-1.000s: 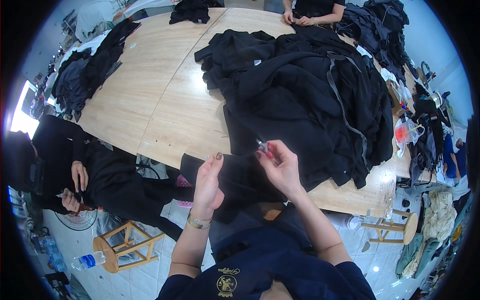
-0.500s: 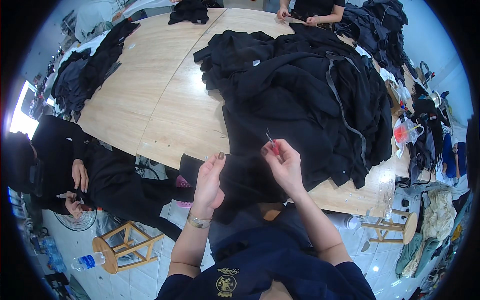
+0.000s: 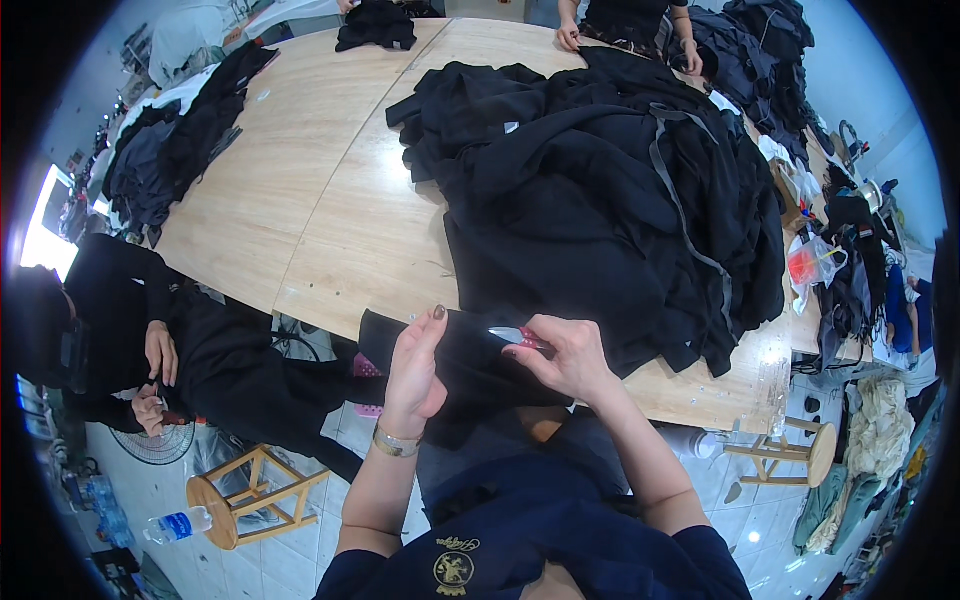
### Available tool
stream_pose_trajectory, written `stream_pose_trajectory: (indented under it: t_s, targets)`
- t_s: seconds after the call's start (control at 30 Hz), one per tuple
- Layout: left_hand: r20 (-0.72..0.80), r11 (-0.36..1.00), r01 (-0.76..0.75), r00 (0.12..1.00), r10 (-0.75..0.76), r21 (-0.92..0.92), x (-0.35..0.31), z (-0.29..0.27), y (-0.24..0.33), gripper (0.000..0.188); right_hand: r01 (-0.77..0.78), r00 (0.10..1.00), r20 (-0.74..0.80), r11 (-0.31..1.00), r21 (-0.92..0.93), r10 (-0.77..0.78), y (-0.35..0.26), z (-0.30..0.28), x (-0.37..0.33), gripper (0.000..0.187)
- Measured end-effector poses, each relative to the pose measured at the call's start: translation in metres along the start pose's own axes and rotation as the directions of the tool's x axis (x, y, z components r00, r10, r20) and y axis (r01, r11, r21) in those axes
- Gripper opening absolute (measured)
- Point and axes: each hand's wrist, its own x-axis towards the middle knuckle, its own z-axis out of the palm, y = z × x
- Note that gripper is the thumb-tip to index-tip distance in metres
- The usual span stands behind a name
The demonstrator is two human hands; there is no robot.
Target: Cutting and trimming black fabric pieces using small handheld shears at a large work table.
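Red-handled thread snips (image 3: 508, 336) are gripped in my right hand (image 3: 572, 358), their blades pointing left over the dark cloth. My left hand (image 3: 412, 370) is closed, thumb upward, with its fingertips at the upper edge of a black garment (image 3: 480, 365). What exactly lies between those fingertips is hard to make out. This garment part spreads at the near edge of the table between and below my hands. Beyond it rises a large heap of black garments (image 3: 590, 200), with a grey strip (image 3: 690, 215) lying across its right side.
The wooden table (image 3: 330, 230) bends away in front of me. At left a person in black (image 3: 120, 290) works with dark cloth; another person (image 3: 635, 20) stands at the far side. Wooden stools (image 3: 215, 510) stand on the floor. A plastic-bagged red drink (image 3: 805, 265) is at right.
My right hand has turned the snips from pointing up to pointing left, nearer my left hand. The left hand has barely moved. The far person's hands have moved apart.
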Motion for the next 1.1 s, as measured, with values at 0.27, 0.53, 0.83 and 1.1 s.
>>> stream_pose_trajectory:
  t_s: [0.27, 0.53, 0.83, 1.1]
  targets:
    - [0.006, 0.997, -0.060, 0.998, 0.059, 0.052, -0.003, 0.005, 0.001, 0.019, 0.066, 0.997, -0.029, 0.997, -0.044, -0.067, 0.002, 0.001, 0.002, 0.032]
    - [-0.028, 0.987, -0.118, 0.992, 0.122, 0.107, -0.007, 0.010, 0.002, 0.018, 0.090, 0.996, -0.019, 0.992, -0.083, -0.092, 0.000, 0.000, 0.005, 0.033]
    - [-0.020, 0.994, -0.105, 0.994, 0.106, 0.042, -0.007, 0.009, 0.001, 0.016, -0.026, 1.000, 0.012, 1.000, 0.014, 0.026, -0.005, 0.005, 0.003, 0.034]
    - [-0.065, 0.983, -0.181, 0.982, 0.178, -0.037, -0.017, 0.028, -0.002, 0.015, -0.129, 0.988, -0.074, 0.989, 0.074, 0.135, -0.013, 0.020, 0.000, 0.037]
